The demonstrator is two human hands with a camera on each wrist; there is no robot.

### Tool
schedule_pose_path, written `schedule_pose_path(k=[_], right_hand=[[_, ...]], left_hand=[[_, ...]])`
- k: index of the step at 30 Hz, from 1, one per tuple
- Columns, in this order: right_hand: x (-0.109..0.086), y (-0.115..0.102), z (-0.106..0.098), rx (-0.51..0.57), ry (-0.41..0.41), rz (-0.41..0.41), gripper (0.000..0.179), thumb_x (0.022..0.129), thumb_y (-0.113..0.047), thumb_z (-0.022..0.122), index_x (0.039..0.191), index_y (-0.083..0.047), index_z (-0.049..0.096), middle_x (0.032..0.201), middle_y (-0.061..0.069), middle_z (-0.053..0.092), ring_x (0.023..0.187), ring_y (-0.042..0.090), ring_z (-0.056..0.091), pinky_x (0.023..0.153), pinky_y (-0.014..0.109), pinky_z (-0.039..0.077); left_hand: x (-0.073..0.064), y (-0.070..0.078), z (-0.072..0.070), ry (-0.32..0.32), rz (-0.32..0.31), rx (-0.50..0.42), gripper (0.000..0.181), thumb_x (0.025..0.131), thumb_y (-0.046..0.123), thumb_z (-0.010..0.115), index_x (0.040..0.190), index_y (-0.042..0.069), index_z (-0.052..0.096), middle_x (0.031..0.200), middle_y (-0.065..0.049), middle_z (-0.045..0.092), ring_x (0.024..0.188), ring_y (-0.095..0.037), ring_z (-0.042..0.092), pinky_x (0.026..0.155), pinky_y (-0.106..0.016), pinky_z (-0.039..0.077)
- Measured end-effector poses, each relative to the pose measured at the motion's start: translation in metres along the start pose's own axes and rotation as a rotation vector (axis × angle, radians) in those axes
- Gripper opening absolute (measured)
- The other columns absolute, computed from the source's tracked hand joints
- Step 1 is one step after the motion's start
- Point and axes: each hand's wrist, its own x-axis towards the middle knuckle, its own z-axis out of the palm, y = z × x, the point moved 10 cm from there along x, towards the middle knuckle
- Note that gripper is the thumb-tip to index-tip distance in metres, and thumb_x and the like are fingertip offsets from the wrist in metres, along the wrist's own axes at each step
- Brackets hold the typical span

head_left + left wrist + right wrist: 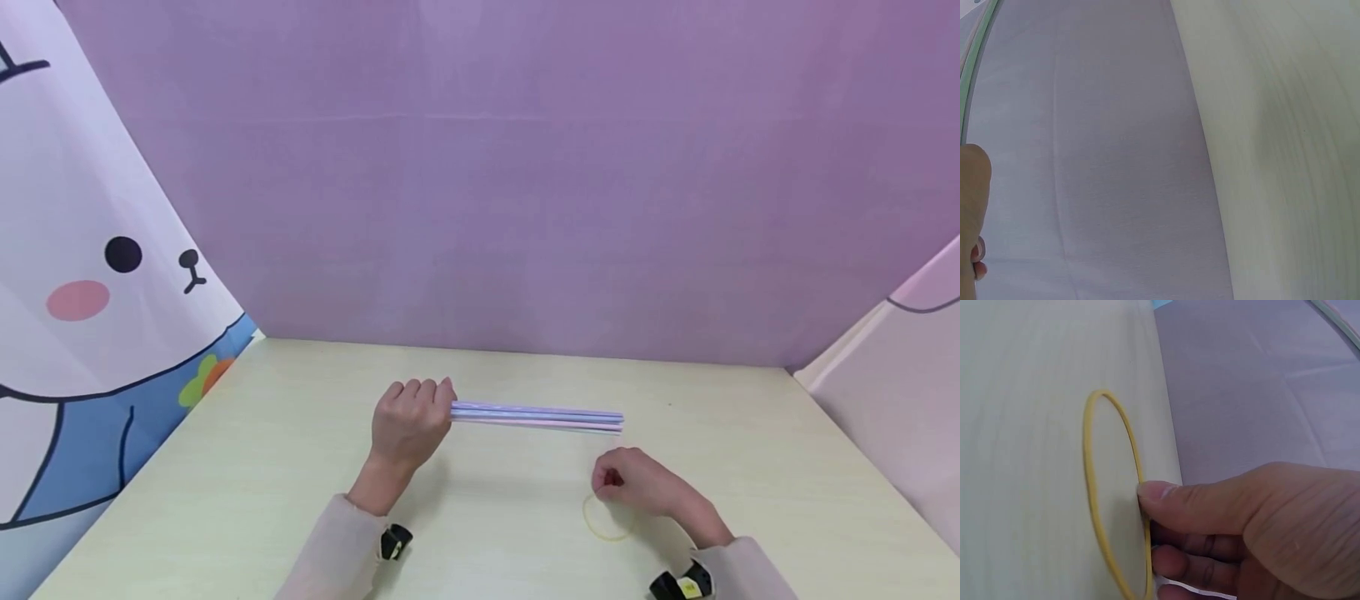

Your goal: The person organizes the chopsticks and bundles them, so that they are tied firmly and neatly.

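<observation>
Over the pale tabletop (225, 500), we see the left hand (411, 423) gripping the sticks (536, 417), which run left to right; their free right ends lie just far of the right hand (641, 482), which pinches the band (1090, 478).

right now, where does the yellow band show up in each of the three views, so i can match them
Head: the yellow band is low, right of centre, just below the right hand.
Left wrist: not in this picture.
Right wrist: the yellow band is left of centre, pinched by the right hand, reaching the bottom edge.
Shared landmark: the line where the purple backdrop meets the pale table, visible in all three.
</observation>
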Motion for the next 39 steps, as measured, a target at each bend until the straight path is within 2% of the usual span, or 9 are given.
schedule_pose_path(k=[8, 14, 18, 26, 29, 35, 39], right_hand=[[-0.002, -0.003, 0.002, -0.038, -0.005, -0.043, 0.016, 0.088, 0.001, 0.058, 0.077, -0.011, 0.056, 0.072, -0.010, 0.050, 0.065, -0.003, 0.040, 0.059, 0.018, 0.037], [0.001, -0.009, -0.010, -0.068, 0.034, -0.067, 0.015, 0.089, 0.000, 0.057, 0.080, -0.011, 0.055, 0.068, -0.009, 0.051, 0.059, -0.004, 0.037, 0.055, 0.018, 0.037], [0.002, -0.016, -0.020, -0.069, 0.058, -0.075, 0.014, 0.089, 0.000, 0.058, 0.080, -0.011, 0.055, 0.065, -0.010, 0.046, 0.057, -0.003, 0.034, 0.053, 0.018, 0.034], [0.002, -0.018, -0.030, -0.008, 0.061, -0.026, 0.013, 0.089, 0.000, 0.058, 0.080, -0.009, 0.055, 0.064, -0.009, 0.042, 0.054, -0.003, 0.032, 0.050, 0.017, 0.030], [0.000, -0.019, -0.040, -0.019, 0.092, -0.005, 0.009, 0.089, -0.003, 0.059, 0.083, -0.009, 0.056, 0.063, -0.008, 0.045, 0.051, -0.002, 0.032, 0.046, 0.017, 0.029], [-0.006, -0.029, -0.061, -0.001, 0.159, -0.032, 0.003, 0.090, -0.004, 0.060, 0.091, -0.006, 0.058, 0.075, 0.001, 0.063, 0.055, -0.001, 0.048, 0.046, 0.020, 0.037], [-0.009, -0.038, -0.073, 0.050, 0.218, -0.084, 0.011, 0.088, 0.003, 0.057, 0.094, -0.006, 0.059, 0.081, 0.004, 0.065, 0.062, 0.000, 0.057, 0.049, 0.021, 0.042]], left_hand=[[0.001, 0.001, -0.002, 0.008, 0.005, -0.018, 0.034, 0.090, 0.005, 0.044, 0.063, 0.004, 0.063, 0.049, -0.002, 0.059, 0.039, -0.015, 0.053, 0.037, -0.024, 0.033], [-0.001, 0.000, -0.001, 0.001, 0.004, -0.017, 0.035, 0.091, 0.006, 0.043, 0.063, 0.004, 0.064, 0.049, -0.003, 0.059, 0.039, -0.015, 0.053, 0.037, -0.024, 0.034], [-0.002, 0.002, 0.001, -0.003, 0.007, -0.030, 0.034, 0.091, 0.005, 0.043, 0.064, 0.004, 0.064, 0.050, -0.002, 0.059, 0.039, -0.015, 0.053, 0.038, -0.024, 0.034], [-0.005, 0.005, 0.003, -0.018, -0.003, -0.051, 0.037, 0.092, 0.006, 0.042, 0.063, 0.004, 0.064, 0.049, -0.003, 0.060, 0.039, -0.016, 0.054, 0.038, -0.023, 0.034], [-0.005, 0.007, 0.003, -0.017, -0.003, -0.054, 0.035, 0.091, 0.006, 0.043, 0.061, 0.004, 0.062, 0.049, -0.003, 0.059, 0.038, -0.016, 0.053, 0.037, -0.023, 0.033], [-0.004, 0.008, 0.002, -0.011, 0.004, -0.034, 0.032, 0.090, 0.006, 0.047, 0.060, 0.005, 0.061, 0.047, -0.002, 0.057, 0.037, -0.015, 0.052, 0.037, -0.023, 0.032], [-0.002, 0.002, 0.002, -0.006, -0.014, -0.024, 0.030, 0.088, 0.006, 0.048, 0.063, 0.004, 0.064, 0.048, -0.003, 0.058, 0.038, -0.016, 0.052, 0.037, -0.024, 0.033]])
